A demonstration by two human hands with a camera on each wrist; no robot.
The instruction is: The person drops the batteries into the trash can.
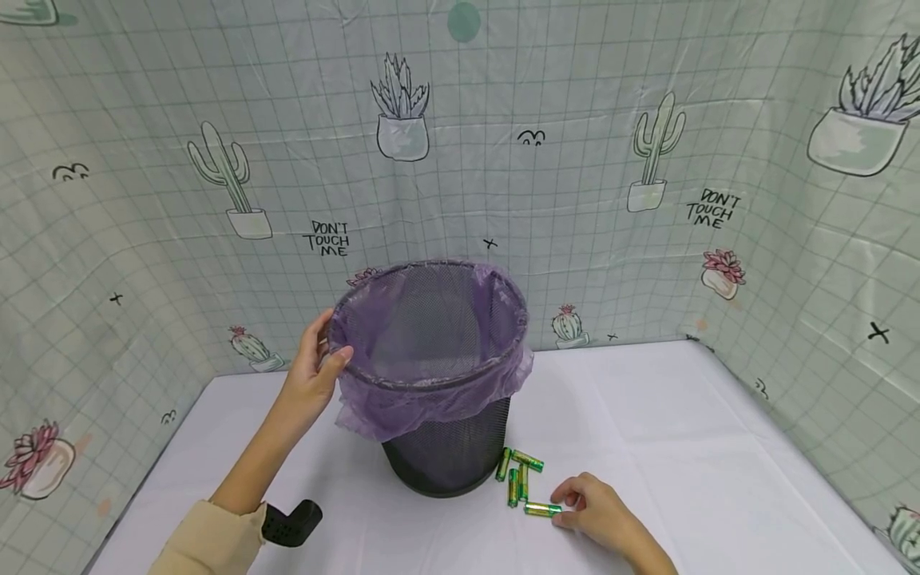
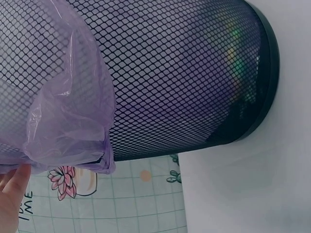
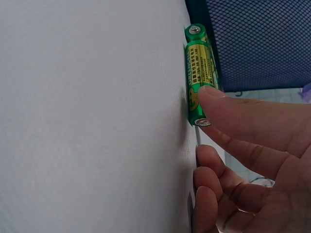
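Observation:
A black mesh wastebasket (image 1: 460, 455) stands on the table with a purple bin liner (image 1: 431, 407) folded over its rim. My left hand (image 1: 314, 367) grips the rim at its left side, thumb over the liner. In the left wrist view only a few fingers of that hand (image 2: 12, 194) show beside the liner. To the right of the basket my right hand (image 1: 592, 511) pinches the near end of a green battery (image 1: 541, 509) lying on the table. In the right wrist view the thumb lies over the battery (image 3: 198, 73); the index finger is partly hidden behind it.
Several other green batteries (image 1: 523, 481) lie close together by the basket's right foot. A black angled object (image 1: 293, 523) is by the left forearm. The white table (image 1: 647, 431) is enclosed by a cactus-patterned curtain (image 1: 496, 184) at the back and sides.

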